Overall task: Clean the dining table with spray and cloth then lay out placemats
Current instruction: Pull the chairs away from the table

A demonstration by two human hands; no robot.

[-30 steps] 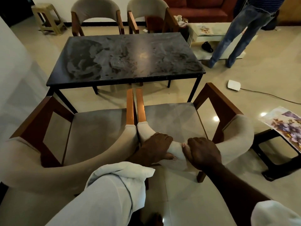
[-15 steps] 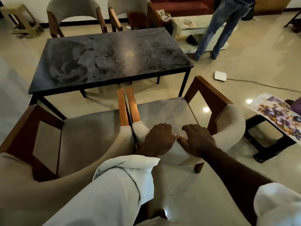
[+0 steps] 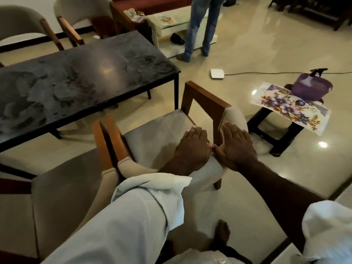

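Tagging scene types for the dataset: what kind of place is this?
Most likely a home's combined dining and living room: a dark dining table with upholstered armchairs on two sides, a red sofa behind, and a glossy tiled floor.

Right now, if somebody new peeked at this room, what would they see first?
Probably the two bare hands in the middle, the left hand and right hand, fingers straight, spread flat at the back of the beige padded chair with wooden arms. To the left stretches the big dark mottled dining table, and to the right a purple-flowered placemat lies on a small black stool.
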